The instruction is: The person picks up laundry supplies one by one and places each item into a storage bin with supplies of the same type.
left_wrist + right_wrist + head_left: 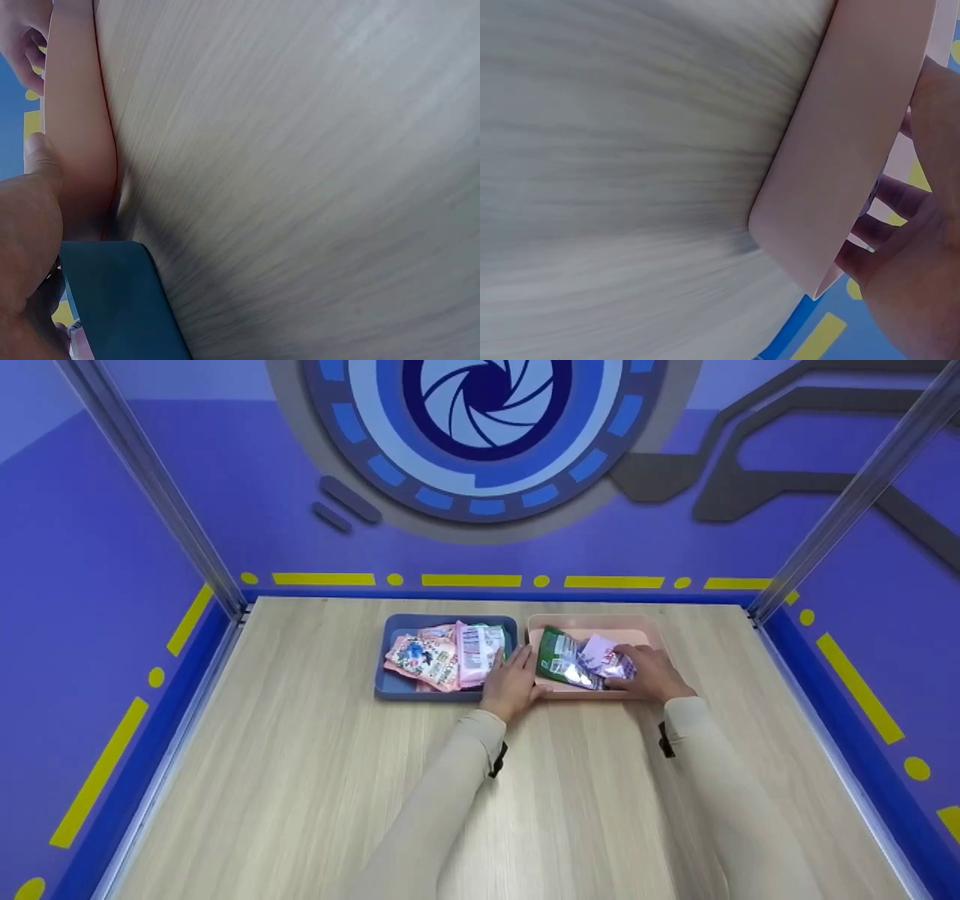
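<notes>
In the head view, my left hand [514,682] lies across the adjoining edges of a blue tray [386,694] and a pink tray [592,622], fingers extended. My right hand [651,671] reaches over the pink tray's right side and grips a purple packet [600,652] between thumb and fingers. Beside that packet is a green packet [556,656]. The blue tray holds a floral pink packet [427,660] and a pink-edged packet [472,649], with more packaging partly hidden beneath. In the right wrist view the pink tray's wall [832,142] covers most of what the fingers [900,196] hold.
Both trays stand side by side near the back of a wood-grain table [300,780]. Blue-purple panels [480,555] rise behind and at both sides, with metal posts [165,495] at the corners.
</notes>
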Demonstrator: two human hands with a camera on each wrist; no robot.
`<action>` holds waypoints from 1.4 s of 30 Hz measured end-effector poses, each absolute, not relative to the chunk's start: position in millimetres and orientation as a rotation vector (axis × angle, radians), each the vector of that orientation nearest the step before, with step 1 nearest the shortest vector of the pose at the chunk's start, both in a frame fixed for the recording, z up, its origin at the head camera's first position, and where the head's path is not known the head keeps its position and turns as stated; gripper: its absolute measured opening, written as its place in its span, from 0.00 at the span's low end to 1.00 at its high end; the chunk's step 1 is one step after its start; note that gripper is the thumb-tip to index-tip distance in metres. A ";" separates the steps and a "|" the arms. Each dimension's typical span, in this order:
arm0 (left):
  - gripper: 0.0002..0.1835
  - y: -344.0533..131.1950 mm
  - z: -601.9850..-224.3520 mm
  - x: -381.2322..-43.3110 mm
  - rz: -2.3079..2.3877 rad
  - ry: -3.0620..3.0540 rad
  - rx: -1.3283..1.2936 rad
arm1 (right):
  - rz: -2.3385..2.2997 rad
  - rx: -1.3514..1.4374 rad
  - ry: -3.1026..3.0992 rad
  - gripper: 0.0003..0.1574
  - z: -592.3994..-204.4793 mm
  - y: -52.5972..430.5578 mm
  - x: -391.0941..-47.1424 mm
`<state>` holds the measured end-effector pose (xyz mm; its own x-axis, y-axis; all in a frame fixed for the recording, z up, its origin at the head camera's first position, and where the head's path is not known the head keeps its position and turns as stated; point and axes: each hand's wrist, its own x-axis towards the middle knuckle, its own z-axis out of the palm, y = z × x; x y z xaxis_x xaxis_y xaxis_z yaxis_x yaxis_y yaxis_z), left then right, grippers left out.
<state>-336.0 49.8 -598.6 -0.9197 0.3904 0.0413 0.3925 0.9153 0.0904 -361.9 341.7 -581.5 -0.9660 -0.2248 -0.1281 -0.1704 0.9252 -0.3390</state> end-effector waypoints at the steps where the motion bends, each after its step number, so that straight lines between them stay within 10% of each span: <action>1: 0.45 49.6 -598.5 -336.1 -0.159 -3.051 -0.622 | -0.501 -0.296 2.915 0.48 -581.5 341.9 -361.5; 23: 0.44 46.0 -595.9 -336.0 -0.169 -3.056 -0.635 | -0.659 -0.384 3.088 0.36 -594.5 344.6 -349.5; 42: 0.48 -32.4 -577.6 -328.1 -0.320 -2.815 -0.616 | -0.500 -0.377 3.329 0.48 -589.8 333.5 -326.7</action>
<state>-328.1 -32.4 -577.6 -0.8817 0.3803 0.2792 0.4332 0.8869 0.1601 -326.7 333.5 -589.8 -0.9456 -0.1794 0.2712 -0.2512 0.9327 -0.2589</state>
